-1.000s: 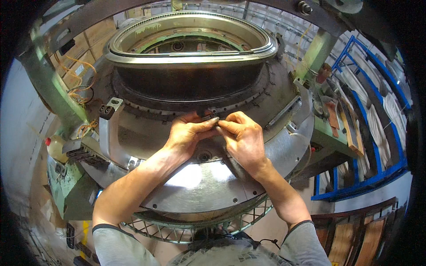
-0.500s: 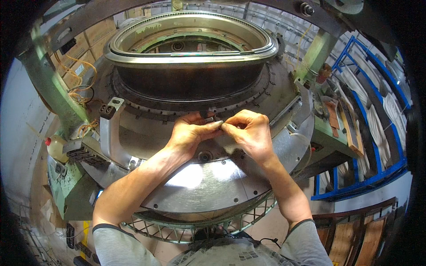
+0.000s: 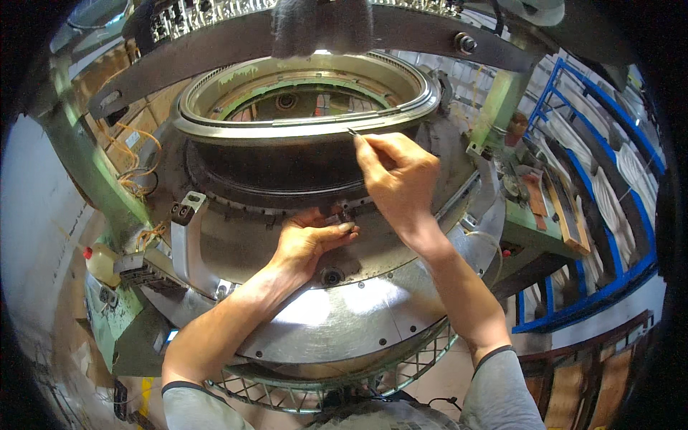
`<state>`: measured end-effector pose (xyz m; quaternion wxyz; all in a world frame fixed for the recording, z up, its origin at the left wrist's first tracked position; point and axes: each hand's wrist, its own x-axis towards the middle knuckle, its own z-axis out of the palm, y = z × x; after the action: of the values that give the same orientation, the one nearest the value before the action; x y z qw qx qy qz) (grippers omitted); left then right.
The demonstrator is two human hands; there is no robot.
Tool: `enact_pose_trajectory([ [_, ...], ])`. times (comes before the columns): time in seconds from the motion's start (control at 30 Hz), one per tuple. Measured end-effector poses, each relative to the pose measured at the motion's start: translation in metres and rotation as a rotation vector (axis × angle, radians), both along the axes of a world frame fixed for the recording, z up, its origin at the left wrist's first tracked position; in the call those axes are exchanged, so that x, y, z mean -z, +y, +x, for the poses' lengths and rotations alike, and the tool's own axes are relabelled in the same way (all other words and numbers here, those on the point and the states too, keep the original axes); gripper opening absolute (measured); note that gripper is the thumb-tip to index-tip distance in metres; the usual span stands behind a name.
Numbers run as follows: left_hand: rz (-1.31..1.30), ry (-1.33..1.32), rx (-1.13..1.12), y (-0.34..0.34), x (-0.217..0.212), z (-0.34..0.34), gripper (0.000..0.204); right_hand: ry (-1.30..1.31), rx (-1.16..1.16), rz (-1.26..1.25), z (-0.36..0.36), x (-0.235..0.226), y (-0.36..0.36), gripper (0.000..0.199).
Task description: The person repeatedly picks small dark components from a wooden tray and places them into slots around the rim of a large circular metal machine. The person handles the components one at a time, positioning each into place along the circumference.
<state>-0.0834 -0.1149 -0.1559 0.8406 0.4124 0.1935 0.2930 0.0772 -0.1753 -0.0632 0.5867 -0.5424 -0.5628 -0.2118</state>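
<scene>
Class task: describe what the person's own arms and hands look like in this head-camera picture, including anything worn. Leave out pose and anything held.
Both forearms are bare from the elbows down. Short grey sleeves with a dark band at the hem cover the upper arms. The left hand and the right hand wear no gloves; no rings, watch or wristbands show. The nails are short.
</scene>
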Motion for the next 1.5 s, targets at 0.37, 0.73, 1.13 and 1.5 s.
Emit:
enact_pose_trajectory([
  [0.37,-0.027,0.026,0.015,-0.003,0.003,0.001,0.035,-0.057,0.013,0.050,-0.002,0.014,0.041,0.008],
  [0.73,0.044,0.062,0.041,-0.004,0.003,0.002,0.036,-0.116,0.095,0.058,-0.007,0.013,0.043,0.010],
  [1.13,-0.005,0.086,0.022,-0.010,-0.006,0.002,0.050,-0.183,0.103,-0.034,0.003,-0.003,0.039,0.021],
  [1.5,0.063,0.118,-0.034,-0.008,-0.011,0.000,0.066,-0.161,-0.137,-0.202,0.013,0.007,-0.003,0.009],
])
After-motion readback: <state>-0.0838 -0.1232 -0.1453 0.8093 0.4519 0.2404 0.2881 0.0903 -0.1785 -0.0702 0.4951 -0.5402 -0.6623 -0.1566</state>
